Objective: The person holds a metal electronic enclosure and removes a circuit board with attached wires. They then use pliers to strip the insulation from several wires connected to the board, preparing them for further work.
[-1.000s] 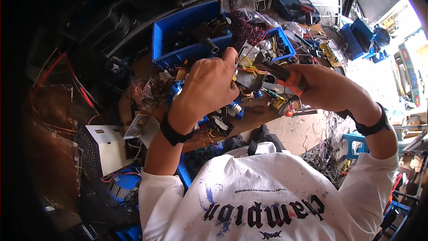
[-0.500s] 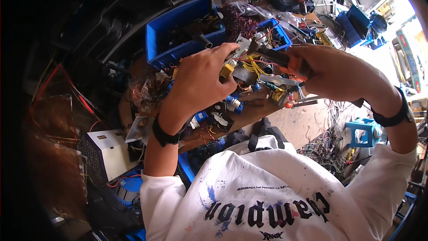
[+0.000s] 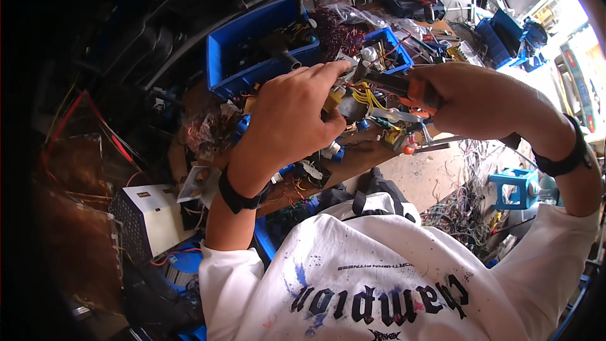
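My left hand [image 3: 293,110] is closed around an electronic part with a yellow block [image 3: 333,99] and a greyish plate edge; most of it is hidden under my fingers. Yellow wires [image 3: 363,96] lie just right of it, and I cannot tell whether they belong to it. In my right hand [image 3: 470,98] is a hammer [image 3: 392,82] with a dark head and an orange-and-black grip. Its head is close to the fingertips of my left hand, above the cluttered wooden workbench [image 3: 372,155].
A large blue bin [image 3: 224,57] with tools stands at the back left, and a smaller blue tray [image 3: 404,57] holds parts behind my hands. Loose wires [image 3: 464,215] pile on the floor by a blue stool [image 3: 514,188]. A white metal case [image 3: 167,215] stands at left.
My left hand has shifted right with the electronic part, nearer the hammer head. My right hand still grips the hammer in nearly the same place, while its forearm and elbow have moved slightly right.
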Tool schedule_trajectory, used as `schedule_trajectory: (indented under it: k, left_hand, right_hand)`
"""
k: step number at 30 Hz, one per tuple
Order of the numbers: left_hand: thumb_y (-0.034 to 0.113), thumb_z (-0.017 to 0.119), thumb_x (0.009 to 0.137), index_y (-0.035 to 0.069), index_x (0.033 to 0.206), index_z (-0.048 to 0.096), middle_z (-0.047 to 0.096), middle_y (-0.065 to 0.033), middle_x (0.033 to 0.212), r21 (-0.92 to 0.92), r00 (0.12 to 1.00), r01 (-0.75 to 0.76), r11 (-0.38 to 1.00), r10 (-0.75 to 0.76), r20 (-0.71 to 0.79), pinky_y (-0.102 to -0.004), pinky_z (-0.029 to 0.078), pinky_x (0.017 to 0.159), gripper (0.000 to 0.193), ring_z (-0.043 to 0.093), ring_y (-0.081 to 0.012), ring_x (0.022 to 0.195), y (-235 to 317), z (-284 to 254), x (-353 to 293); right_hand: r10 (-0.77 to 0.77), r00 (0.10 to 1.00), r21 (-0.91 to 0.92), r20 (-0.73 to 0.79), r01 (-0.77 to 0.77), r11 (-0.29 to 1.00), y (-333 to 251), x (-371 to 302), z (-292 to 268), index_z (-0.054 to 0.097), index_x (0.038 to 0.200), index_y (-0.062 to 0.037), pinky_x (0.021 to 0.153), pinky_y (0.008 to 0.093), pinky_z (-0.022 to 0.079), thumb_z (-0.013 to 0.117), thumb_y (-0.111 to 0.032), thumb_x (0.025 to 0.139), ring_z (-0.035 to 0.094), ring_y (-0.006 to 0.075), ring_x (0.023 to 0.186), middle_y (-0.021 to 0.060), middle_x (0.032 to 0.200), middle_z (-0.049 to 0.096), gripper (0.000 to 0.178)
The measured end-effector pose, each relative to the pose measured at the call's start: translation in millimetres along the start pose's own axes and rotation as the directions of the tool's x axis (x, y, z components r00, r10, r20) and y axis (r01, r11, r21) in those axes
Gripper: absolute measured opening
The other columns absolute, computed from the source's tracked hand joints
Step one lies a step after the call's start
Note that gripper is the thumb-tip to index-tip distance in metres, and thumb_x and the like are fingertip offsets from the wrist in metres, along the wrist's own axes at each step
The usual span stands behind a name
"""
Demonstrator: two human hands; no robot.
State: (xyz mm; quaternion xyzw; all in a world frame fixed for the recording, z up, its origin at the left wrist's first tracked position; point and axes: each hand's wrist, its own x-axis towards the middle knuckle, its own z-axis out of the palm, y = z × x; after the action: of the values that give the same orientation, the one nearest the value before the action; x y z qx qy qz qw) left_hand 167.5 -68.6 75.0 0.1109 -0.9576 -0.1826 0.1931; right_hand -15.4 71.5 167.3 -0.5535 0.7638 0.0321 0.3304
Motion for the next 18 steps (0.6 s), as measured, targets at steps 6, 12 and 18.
schedule_trajectory:
  k: [6,12,18]
  left_hand:
    - [0.012,0.067,0.068,0.005,0.122,0.056,0.065,-0.0199,0.107,0.014,1.000,0.012,1.000,-0.012,0.003,-0.0414,0.051,0.084,0.056,0.063,-0.0369,0.096,1.1,-2.3,-2.9]
    - [0.016,0.066,0.069,0.003,0.123,0.055,0.066,-0.0228,0.098,-0.143,0.997,0.080,0.987,-0.076,0.028,-0.0415,0.051,0.080,0.056,0.064,-0.0393,0.089,1.4,-3.7,-4.3]
    - [0.020,0.063,0.069,0.000,0.123,0.054,0.066,-0.0243,0.097,-0.188,0.991,0.125,0.974,-0.115,0.063,-0.0403,0.051,0.080,0.059,0.065,-0.0395,0.089,1.1,-4.8,-4.1]
  right_hand:
    - [0.100,0.990,0.091,0.100,-0.109,0.990,-10.3,-1.4,-4.2,0.059,0.114,-0.0072,0.053,0.0331,0.051,0.050,-0.006,0.075,0.064,0.0205,0.058,0.0117,0.078,0.064,0.040]
    - [0.126,0.979,0.151,0.158,-0.151,0.977,-14.8,-2.4,-4.4,0.057,0.118,-0.0064,0.042,0.0320,0.048,0.049,-0.005,0.076,0.059,0.0179,0.045,0.0115,0.072,0.062,0.042]
    - [0.105,0.988,0.162,0.114,-0.122,0.979,-15.4,-1.6,0.9,0.054,0.118,-0.0019,0.039,0.0329,0.045,0.048,-0.006,0.077,0.057,0.0178,0.042,0.0107,0.066,0.061,0.042]
